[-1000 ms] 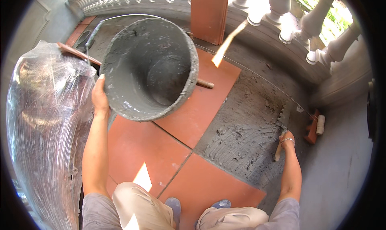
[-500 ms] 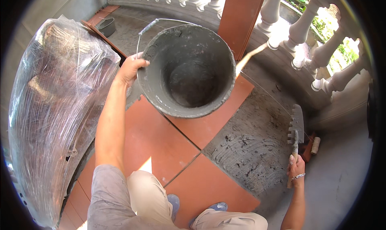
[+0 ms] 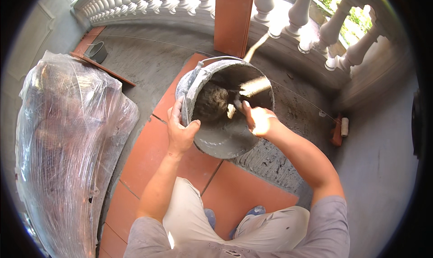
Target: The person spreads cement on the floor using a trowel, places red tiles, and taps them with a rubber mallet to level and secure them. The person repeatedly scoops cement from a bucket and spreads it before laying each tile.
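Note:
A grey mortar-caked bucket is tipped toward me above the red floor tiles. My left hand is closed on its left rim, thumb on the near side. My right hand reaches into the mouth, closed around the dark handle of the trowel. Shadow and glare hide most of the trowel's blade. Wet grey mortar sits as a lump inside the bucket and coats its wall. Beneath the right forearm lies a bed of combed mortar.
White balusters curve along the far side, with a stack of red tiles leaning there. A plastic-wrapped bulky object stands left. A small dark bucket is at the far left. A string spool lies by the right wall.
The bucket has come lower and tipped toward me. My right hand has swung from the right side into the bucket with the trowel. My left hand has shifted along the rim.

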Demonstrator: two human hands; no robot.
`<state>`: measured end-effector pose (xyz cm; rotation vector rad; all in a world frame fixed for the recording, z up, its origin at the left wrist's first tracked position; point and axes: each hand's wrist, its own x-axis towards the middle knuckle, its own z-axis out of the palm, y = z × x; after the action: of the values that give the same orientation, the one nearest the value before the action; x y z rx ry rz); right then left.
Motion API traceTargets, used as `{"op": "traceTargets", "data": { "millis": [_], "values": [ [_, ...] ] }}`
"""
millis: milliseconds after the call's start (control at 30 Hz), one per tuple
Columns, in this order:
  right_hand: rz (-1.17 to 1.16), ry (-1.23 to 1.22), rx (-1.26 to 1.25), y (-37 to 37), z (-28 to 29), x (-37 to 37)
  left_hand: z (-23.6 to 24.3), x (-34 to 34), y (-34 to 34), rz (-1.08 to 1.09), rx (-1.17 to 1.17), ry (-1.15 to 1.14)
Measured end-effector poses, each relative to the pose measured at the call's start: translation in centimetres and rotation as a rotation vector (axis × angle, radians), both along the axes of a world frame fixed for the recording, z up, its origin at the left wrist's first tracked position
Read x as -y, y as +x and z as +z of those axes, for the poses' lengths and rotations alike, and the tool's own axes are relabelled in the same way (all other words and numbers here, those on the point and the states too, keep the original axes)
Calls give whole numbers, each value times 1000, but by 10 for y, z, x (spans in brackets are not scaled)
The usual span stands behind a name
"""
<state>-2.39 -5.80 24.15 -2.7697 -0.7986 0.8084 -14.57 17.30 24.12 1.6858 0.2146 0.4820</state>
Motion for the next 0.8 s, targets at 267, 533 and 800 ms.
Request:
{"op": "traceTargets", "data": {
  "millis": [267, 533, 800],
  "values": [
    [-198, -60, 162, 25, -58, -99, 1, 2, -6, -84, 74, -155],
    [-330, -250, -269, 15, -96, -108, 2, -7, -4, -102, 112, -175],
    [-31, -277, -180, -12, -73, -80, -2, -11, -2, -107, 90, -200]
  ]
}}
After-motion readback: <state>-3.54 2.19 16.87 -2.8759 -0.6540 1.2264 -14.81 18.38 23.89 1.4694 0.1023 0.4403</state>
